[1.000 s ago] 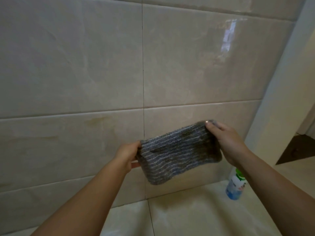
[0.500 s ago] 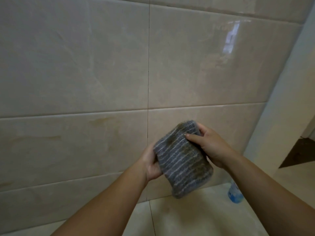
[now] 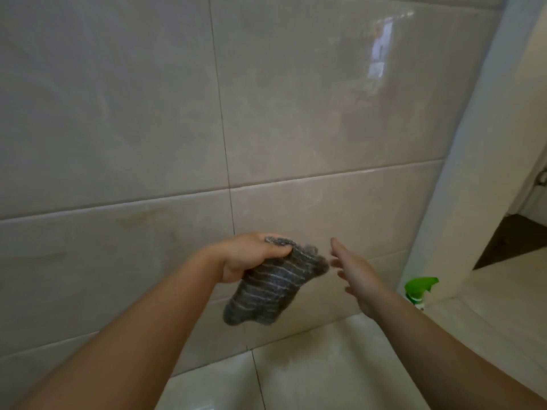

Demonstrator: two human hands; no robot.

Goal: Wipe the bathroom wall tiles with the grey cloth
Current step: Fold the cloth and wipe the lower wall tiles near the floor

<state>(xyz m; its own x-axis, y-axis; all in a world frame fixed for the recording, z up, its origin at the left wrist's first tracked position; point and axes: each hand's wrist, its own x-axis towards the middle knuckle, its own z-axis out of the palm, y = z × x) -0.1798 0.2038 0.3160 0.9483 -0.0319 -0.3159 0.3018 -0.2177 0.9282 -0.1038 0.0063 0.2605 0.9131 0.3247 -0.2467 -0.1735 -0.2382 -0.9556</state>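
One hand alone has the grey cloth (image 3: 266, 288): your left hand (image 3: 251, 258) grips its bunched top, and the rest dangles in front of the lower wall tiles (image 3: 325, 99). Your right hand (image 3: 358, 276) is spread flat, empty, just right of it. Bunched like that, the cloth may slip or wipe only a narrow patch. No writing is readable on the green-topped spray bottle (image 3: 418, 290) at far right.
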